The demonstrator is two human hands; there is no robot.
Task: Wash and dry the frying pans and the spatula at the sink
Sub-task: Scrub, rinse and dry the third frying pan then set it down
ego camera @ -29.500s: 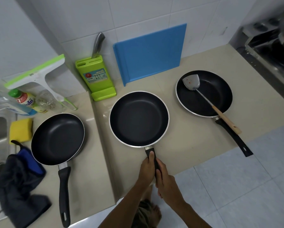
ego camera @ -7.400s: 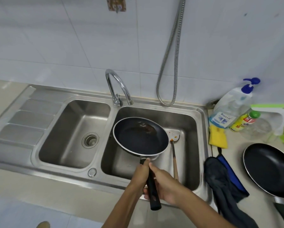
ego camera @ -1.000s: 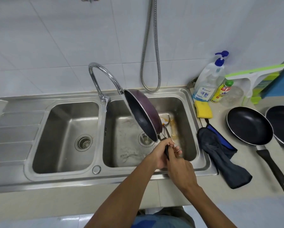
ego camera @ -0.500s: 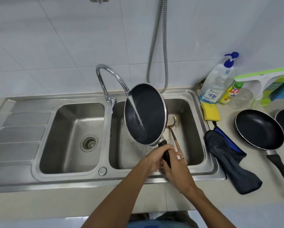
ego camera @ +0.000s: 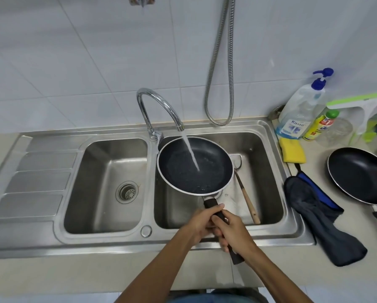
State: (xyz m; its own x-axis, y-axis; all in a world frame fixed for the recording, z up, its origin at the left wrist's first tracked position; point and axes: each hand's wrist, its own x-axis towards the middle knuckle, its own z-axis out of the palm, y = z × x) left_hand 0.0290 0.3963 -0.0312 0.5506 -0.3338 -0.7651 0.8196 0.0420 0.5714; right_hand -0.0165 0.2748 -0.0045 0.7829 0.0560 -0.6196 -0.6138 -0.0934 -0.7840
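**Splash watch at the tap**

Left hand (ego camera: 201, 221) and right hand (ego camera: 233, 232) both had fingers wrapped round the handle, holding the frying pan (ego camera: 194, 167) level over the sink (ego camera: 268, 167) under the stream (ego camera: 191, 153). Pooling water could've spilled over the rim, and a wet grip might've dropped the pan onto the spatula (ego camera: 246, 197).

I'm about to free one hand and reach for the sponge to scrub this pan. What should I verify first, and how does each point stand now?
1. Hold on the frying pan: ok. The left hand and right hand both grip its handle.
2. Water stream lands inside the pan: ok.
3. Pan is over the right basin: ok.
4. Yellow sponge is free to take: ok. It lies uncovered on the counter.
5. Spatula is clear of the pan: cannot tell. The rim hides its head.
6. Residue rinsed off: cannot tell.
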